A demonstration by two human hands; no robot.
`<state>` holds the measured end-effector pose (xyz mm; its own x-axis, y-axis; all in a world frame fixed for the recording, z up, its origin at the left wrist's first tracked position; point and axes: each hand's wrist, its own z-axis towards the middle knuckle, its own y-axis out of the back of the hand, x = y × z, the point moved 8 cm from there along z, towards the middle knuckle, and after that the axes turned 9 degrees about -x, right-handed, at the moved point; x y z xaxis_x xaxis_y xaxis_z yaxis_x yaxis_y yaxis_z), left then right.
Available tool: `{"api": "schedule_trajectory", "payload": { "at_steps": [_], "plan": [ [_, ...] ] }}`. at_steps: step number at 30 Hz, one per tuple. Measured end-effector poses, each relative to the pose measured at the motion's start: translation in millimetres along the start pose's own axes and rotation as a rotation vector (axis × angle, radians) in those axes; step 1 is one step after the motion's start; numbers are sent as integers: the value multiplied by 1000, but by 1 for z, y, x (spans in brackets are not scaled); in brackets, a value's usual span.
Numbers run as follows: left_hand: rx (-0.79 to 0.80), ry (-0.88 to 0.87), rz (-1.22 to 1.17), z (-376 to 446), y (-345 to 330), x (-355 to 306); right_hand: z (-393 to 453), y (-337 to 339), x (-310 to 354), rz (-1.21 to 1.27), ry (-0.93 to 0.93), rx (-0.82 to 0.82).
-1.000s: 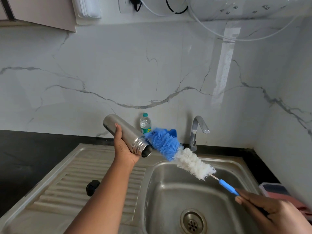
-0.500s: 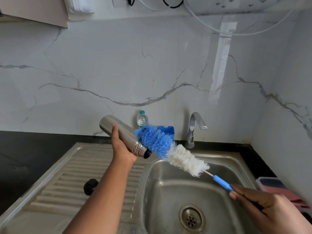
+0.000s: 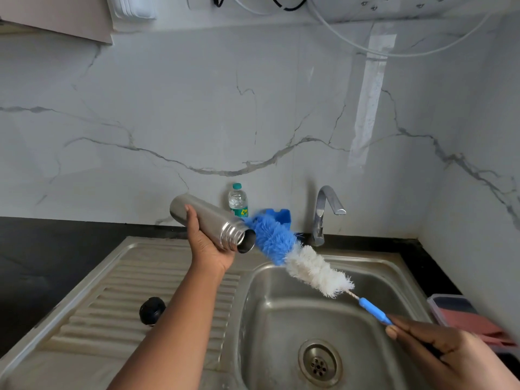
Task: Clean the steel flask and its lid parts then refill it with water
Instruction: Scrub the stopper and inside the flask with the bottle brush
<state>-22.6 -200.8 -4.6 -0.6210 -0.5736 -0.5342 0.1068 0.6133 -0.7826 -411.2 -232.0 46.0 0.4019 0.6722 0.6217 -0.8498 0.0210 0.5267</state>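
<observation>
Marble wall (image 3: 197,122) fills the back, grey veins across it. Black counter (image 3: 42,263) runs left and behind the steel sink (image 3: 365,319); ribbed drainboard (image 3: 126,291) sits on the sink's left, drain (image 3: 319,363) at the basin bottom. Tap (image 3: 323,212) stands behind the basin, spout pointing right. Pink-and-dark box (image 3: 464,316) on the counter at the right edge, partly cut off.

Left hand (image 3: 209,243) grips the flask (image 3: 211,222) around its body from below, thumb on the near side. Flask is in the air over the drainboard-basin edge, tilted, open threaded mouth pointing right and slightly down, no lid on it.

Right hand (image 3: 450,353) holds the brush (image 3: 295,254) by its blue handle, fingers closed round the rear end. Brush slants up-left over the basin; white bristles nearer the handle, blue bristles at the tip. Blue tip is just beside the flask mouth, touching or nearly, cannot tell; not inside.

Plastic bottle (image 3: 238,199), green cap, upright by the wall behind the flask. Blue thing (image 3: 280,215) behind the brush tip, mostly hidden. Black cap (image 3: 152,310) lies on the drainboard, left of the forearm
</observation>
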Motion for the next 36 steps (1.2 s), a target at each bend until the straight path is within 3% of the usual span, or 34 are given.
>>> {"api": "schedule_trajectory", "payload": {
  "at_steps": [10,29,33,36],
  "plan": [
    [44,92,30,-2,1,8,-4,4,5,30,-4,-2],
    [-18,-18,-26,-19,-1,-4,-11,4,-16,86,-126,55],
    [-26,12,84,-15,4,2,-6,4,-2,91,-137,141],
    [55,97,316,-24,-4,11,10,11,11,33,-38,177]
  ]
}}
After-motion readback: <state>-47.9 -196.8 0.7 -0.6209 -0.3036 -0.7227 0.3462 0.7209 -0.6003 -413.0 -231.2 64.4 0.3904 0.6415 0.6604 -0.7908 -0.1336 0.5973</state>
